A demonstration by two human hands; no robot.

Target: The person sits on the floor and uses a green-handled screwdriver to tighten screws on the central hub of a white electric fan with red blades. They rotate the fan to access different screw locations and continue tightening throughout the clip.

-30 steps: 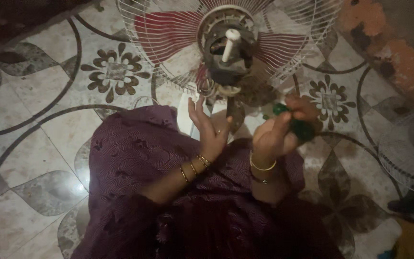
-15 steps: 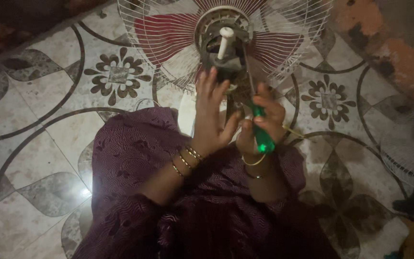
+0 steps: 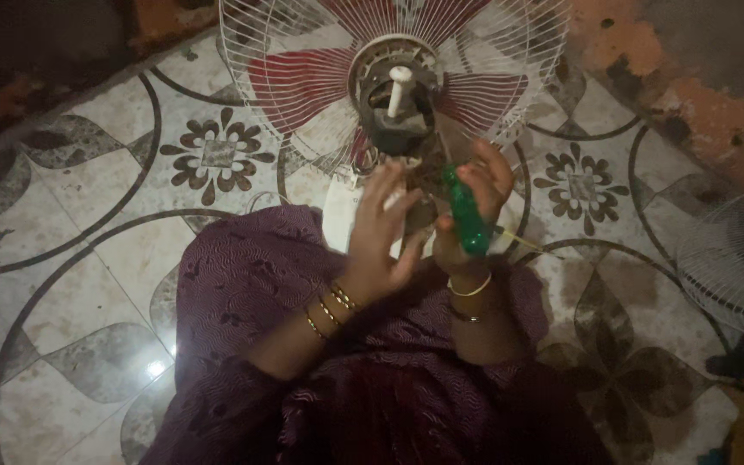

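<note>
Right hand [image 3: 474, 215] grips green screwdriver [image 3: 465, 211]

I see a green-handled screwdriver [image 3: 465, 213], red fan blades [image 3: 290, 82] behind a white wire guard [image 3: 247, 52], a dark grey motor housing [image 3: 393, 99] — and a maroon, wavy-patterned garment [image 3: 243, 284]. The floor [image 3: 71, 215] is pale tile with dark floral rings — gold bangles [image 3: 331, 308] glint.

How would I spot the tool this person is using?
Find the fan with red blades lying on the patterned floor. Just below its grey motor, the right hand grips a screwdriver; its bright green handle is the only green thing there.
</note>
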